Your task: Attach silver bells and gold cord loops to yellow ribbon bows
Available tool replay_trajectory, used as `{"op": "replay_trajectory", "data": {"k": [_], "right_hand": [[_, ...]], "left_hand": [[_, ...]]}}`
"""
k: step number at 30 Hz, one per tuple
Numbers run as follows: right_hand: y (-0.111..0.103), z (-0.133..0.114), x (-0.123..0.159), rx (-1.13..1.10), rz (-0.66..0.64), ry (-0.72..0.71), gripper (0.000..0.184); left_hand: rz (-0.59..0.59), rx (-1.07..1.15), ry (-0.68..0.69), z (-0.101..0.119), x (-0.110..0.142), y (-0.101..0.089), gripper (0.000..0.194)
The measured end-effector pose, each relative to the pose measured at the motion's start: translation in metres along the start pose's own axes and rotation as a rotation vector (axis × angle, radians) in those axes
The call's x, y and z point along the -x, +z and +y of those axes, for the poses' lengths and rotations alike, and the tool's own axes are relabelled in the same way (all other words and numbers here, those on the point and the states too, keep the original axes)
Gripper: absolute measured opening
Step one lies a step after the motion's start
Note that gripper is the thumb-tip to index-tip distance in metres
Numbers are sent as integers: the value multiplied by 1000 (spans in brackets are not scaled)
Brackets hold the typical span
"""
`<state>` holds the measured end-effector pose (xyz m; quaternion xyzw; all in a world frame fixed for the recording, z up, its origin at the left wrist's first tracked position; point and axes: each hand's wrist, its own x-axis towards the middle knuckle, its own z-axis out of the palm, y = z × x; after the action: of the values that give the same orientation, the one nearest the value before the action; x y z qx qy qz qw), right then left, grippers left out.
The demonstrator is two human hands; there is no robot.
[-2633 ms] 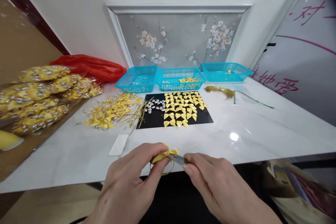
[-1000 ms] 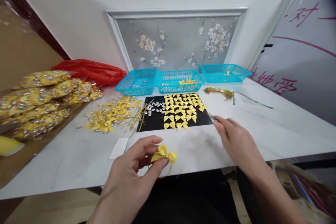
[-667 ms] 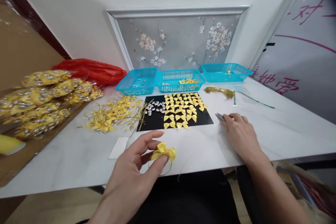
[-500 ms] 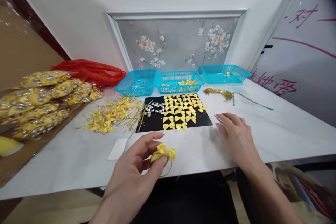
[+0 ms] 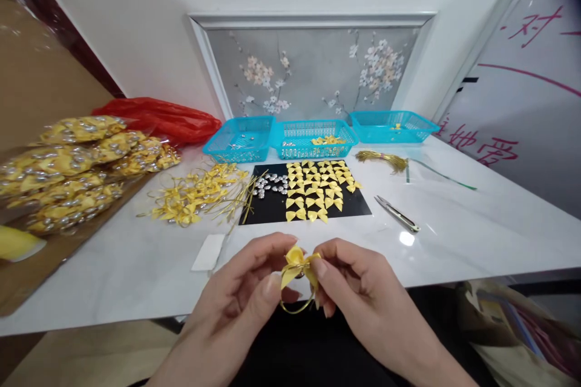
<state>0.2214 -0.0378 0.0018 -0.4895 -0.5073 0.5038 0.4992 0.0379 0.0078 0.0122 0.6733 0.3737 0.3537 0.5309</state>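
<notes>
A yellow ribbon bow [image 5: 297, 265] with a loop of gold cord is held between both hands above the front edge of the table. My left hand [image 5: 247, 296] grips its left side with thumb and fingers. On its right side, my right hand [image 5: 351, 281] pinches the ribbon. Thread snips [image 5: 397, 214] lie on the table beyond my right hand. Ahead of the hands, a black mat [image 5: 267, 213] carries rows of yellow bows [image 5: 318, 187] and a cluster of silver bells or beads [image 5: 271, 185].
Left of the mat is a heap of corded bows [image 5: 195, 196]; bagged bows [image 5: 68, 163] lie farther left by a red plastic bag [image 5: 158, 121]. Blue baskets [image 5: 240, 140] line the wall. A gold cord bundle [image 5: 381, 159] and a white card [image 5: 209, 253] lie on the table.
My right hand has put the snips down on the table and moved left to the bow, taking hold of its right side. My left hand has shifted slightly right with the bow.
</notes>
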Motion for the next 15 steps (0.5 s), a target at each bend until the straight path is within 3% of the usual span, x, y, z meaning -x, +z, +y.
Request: {"op": "replay_trajectory", "data": {"k": [3, 6, 10, 15], "right_hand": [[-1, -4, 2, 22, -10, 15, 28], [-1, -3, 3, 51, -26, 19, 29], [-3, 6, 4, 51, -6, -4, 27], [-13, 14, 10, 285, 133, -341, 24]], "left_hand": [[-116, -67, 38, -2, 5, -9, 31], [-156, -149, 63, -4, 5, -11, 37], [-180, -50, 59, 1, -1, -7, 44], [-68, -110, 20, 4, -5, -4, 51]]}}
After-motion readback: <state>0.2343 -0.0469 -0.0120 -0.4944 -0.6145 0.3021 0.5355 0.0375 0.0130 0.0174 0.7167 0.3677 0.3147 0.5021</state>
